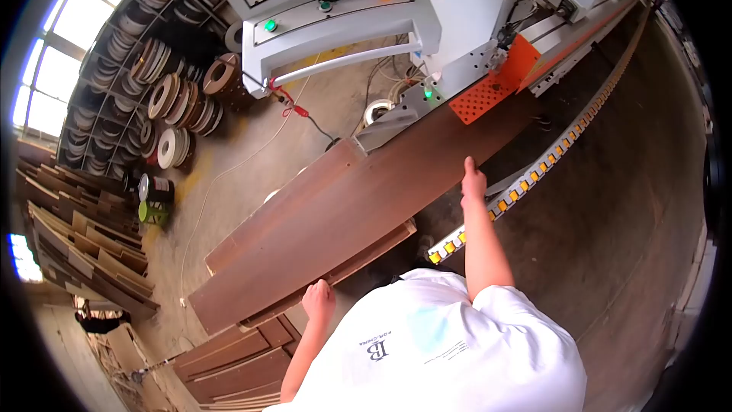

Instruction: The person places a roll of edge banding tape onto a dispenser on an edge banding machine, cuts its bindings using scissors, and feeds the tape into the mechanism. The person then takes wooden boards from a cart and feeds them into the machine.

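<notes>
A long brown wooden panel [328,217] lies slantwise in front of me, its far right end beside the machine. My right hand [473,183] is closed on the panel's near edge, thumb on top, fingers mostly hidden below. At the panel's near left edge, my left hand [319,301] is closed with its fingers curled at the rim. Beneath the panel, the edge of another brown board [381,243] shows. A perforated orange guard [488,98] stands over the panel's far end.
A grey machine with a control console [328,19] rises ahead. To the right curves a conveyor rail with yellow rollers [526,181]. Racks of edging rolls [164,95] stand at left, with stacked boards [84,233] below. More brown panels [236,355] lie at lower left. Cables cross the floor.
</notes>
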The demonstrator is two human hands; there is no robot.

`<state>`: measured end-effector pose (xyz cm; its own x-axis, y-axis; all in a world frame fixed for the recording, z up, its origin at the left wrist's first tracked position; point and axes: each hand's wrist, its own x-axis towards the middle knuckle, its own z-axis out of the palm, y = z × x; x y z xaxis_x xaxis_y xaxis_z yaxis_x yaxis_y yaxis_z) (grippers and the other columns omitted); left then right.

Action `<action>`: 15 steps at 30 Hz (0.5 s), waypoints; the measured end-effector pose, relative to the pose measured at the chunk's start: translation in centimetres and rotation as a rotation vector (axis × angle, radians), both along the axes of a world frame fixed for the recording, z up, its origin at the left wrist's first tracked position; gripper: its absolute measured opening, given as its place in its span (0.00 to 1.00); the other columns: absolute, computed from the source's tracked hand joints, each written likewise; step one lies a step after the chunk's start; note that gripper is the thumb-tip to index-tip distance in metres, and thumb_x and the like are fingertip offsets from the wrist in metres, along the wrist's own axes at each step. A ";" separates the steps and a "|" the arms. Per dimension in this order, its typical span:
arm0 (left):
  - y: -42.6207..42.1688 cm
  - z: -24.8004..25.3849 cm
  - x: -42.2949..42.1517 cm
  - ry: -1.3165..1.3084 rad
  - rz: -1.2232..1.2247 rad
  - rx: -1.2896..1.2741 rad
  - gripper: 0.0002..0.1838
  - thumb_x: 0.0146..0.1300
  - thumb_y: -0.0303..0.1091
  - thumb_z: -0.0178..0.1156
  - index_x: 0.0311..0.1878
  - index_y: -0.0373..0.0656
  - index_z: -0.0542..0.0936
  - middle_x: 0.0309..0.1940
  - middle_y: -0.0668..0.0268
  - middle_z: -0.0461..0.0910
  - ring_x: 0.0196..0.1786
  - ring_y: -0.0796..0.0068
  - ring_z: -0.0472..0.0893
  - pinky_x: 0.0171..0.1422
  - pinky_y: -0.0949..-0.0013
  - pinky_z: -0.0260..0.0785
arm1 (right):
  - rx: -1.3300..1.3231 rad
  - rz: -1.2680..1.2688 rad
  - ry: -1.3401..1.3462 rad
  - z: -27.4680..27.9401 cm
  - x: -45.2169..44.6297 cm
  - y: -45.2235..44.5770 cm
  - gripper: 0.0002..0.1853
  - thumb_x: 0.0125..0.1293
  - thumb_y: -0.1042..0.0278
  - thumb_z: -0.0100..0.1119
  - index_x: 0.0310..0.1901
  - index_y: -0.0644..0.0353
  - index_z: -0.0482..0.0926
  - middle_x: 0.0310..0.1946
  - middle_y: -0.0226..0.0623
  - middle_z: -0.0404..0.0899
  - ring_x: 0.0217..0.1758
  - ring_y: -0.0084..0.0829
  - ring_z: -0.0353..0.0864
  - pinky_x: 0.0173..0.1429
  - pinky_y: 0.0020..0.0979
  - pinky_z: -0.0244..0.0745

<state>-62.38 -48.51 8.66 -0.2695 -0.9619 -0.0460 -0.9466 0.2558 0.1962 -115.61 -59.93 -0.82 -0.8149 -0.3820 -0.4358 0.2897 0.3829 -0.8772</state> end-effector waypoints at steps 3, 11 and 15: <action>0.1 -0.3 0.2 0.017 0.012 0.000 0.11 0.58 0.31 0.66 0.29 0.48 0.70 0.24 0.64 0.77 0.33 0.57 0.80 0.35 0.54 0.72 | 0.048 0.005 -0.091 2.4 -2.4 -0.1 0.33 0.73 0.36 0.61 0.46 0.68 0.84 0.29 0.34 0.78 0.28 0.30 0.75 0.33 0.33 0.66; 0.3 -0.4 0.7 0.036 -0.014 -0.011 0.11 0.61 0.33 0.66 0.31 0.48 0.71 0.26 0.65 0.77 0.35 0.59 0.79 0.37 0.56 0.72 | 0.082 -0.066 -0.138 6.4 -6.8 -0.5 0.31 0.65 0.32 0.70 0.24 0.51 0.69 0.15 0.20 0.59 0.11 0.19 0.53 0.17 0.27 0.44; 0.5 0.3 1.0 0.115 -0.027 -0.008 0.13 0.60 0.32 0.69 0.30 0.48 0.71 0.26 0.64 0.76 0.35 0.58 0.79 0.37 0.56 0.72 | 0.102 0.070 -0.083 6.8 -3.8 0.5 0.32 0.62 0.32 0.73 0.24 0.50 0.68 0.16 0.20 0.60 0.12 0.18 0.54 0.17 0.26 0.45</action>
